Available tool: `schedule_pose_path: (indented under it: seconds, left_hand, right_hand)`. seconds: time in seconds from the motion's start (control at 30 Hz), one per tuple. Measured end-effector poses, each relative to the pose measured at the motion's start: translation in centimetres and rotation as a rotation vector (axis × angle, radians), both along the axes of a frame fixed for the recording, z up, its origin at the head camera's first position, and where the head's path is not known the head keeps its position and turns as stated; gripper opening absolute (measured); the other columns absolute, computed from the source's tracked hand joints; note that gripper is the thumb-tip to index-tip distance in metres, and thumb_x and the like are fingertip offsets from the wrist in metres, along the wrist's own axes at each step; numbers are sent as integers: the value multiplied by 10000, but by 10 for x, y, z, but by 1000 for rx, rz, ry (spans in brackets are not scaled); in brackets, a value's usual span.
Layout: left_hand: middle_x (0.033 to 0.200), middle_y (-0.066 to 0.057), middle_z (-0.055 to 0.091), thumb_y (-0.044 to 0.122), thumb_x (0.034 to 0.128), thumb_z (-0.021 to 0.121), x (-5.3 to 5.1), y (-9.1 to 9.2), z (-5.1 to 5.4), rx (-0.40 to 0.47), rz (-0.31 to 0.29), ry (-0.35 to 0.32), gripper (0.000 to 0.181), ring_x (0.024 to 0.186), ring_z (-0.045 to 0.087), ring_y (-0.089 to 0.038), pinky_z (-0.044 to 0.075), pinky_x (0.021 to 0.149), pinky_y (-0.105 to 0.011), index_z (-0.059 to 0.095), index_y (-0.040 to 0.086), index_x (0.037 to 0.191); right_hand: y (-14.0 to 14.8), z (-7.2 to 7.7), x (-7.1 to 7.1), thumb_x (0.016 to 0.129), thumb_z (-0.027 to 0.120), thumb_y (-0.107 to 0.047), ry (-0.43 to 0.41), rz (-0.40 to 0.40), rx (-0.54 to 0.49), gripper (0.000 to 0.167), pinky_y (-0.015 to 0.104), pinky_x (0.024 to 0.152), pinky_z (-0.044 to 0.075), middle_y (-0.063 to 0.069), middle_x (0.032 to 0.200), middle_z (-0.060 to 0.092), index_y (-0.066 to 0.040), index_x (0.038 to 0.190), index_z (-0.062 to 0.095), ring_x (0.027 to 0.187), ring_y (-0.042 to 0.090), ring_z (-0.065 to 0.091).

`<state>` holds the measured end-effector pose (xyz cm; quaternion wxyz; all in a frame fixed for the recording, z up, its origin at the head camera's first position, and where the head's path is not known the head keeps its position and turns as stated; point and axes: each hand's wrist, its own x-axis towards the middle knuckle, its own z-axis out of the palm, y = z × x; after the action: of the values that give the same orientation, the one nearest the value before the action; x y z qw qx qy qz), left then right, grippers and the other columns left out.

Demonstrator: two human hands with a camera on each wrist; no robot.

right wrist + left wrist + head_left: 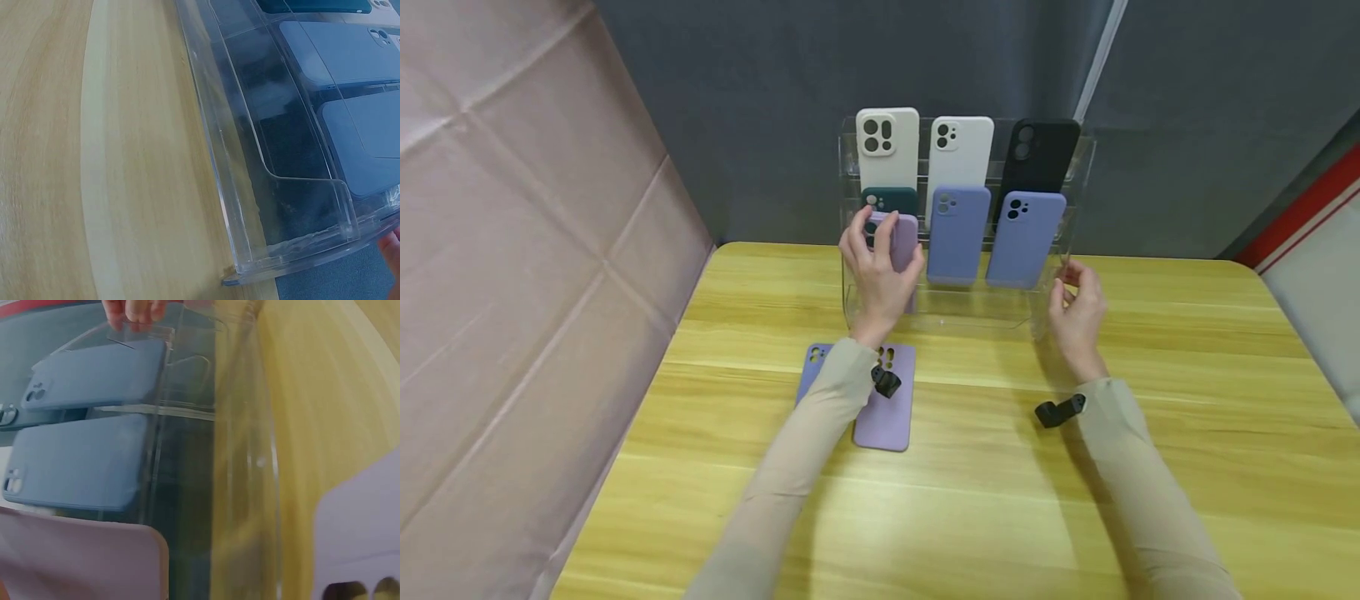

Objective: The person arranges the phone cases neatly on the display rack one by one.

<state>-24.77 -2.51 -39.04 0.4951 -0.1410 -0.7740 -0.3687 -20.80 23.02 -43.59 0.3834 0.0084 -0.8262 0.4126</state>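
Observation:
My left hand (880, 279) grips a light purple phone case (906, 242) by its upper part, fingertips over the top and thumb at the right side. The case stands at the left of a clear acrylic display stand (973, 308), in front of a dark green phone case (891, 198). At the stand's right side, my right hand (1081, 304) pinches the side panel with curled fingers. Two blue-purple phone cases, a left one (958, 237) and a right one (1025, 242), stand to the right of the held case. The left fingers are mostly outside the left wrist view.
Behind are a cream case (891, 167), a white case (958, 162) and a black case (1045, 154). On the wooden table (985, 483) lie a light purple case (887, 421) and a blue case (811, 367), partly under my left forearm. A grey curtain (775, 125) hangs behind.

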Motion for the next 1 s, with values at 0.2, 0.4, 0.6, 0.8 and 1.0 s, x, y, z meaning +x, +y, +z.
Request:
schedule_pose_path:
  seconds: [0.2,0.4,0.6,0.8,1.0]
  left_hand:
    - [1319,-185,393,172,732,752,-3,1,-11,-2,75,-37,476,1154,342,-356,332,950,-447,566,109,1166]
    - [1318,-177,389,194,750,746,-4,2,-19,-44,134,-47,459,1143,346,-363,343,930,-466,575,110,1168]
    - [1323,-183,381,201,767,732,-2,3,-23,-61,174,-66,439,1161,339,-373,333,955,-475,578,103,1165]
    - [1324,-185,375,213,785,716,0,5,-29,-77,198,-76,425,1156,340,-375,323,966,-476,577,92,1167]
    - [1327,-183,376,209,785,709,-1,7,-33,-69,220,-81,420,1169,339,-378,309,984,-485,579,92,1167]
  right_hand:
    - [-1,1,1,906,507,27,-12,-6,25,249,32,774,404,264,1019,580,118,1133,551,946,344,613]
    - [-1,0,1,901,503,40,-8,4,-1,245,22,768,395,267,1027,578,126,1124,555,944,355,607]
    - [0,-1,1,903,504,38,-3,10,-3,242,19,766,392,267,1023,580,128,1122,555,946,357,608]
    - [0,0,1,906,507,30,-9,12,2,247,9,765,380,267,1030,581,128,1128,554,955,352,610]
    - [0,1,2,908,506,28,-15,13,-1,251,14,770,383,268,1036,577,127,1133,551,961,351,605]
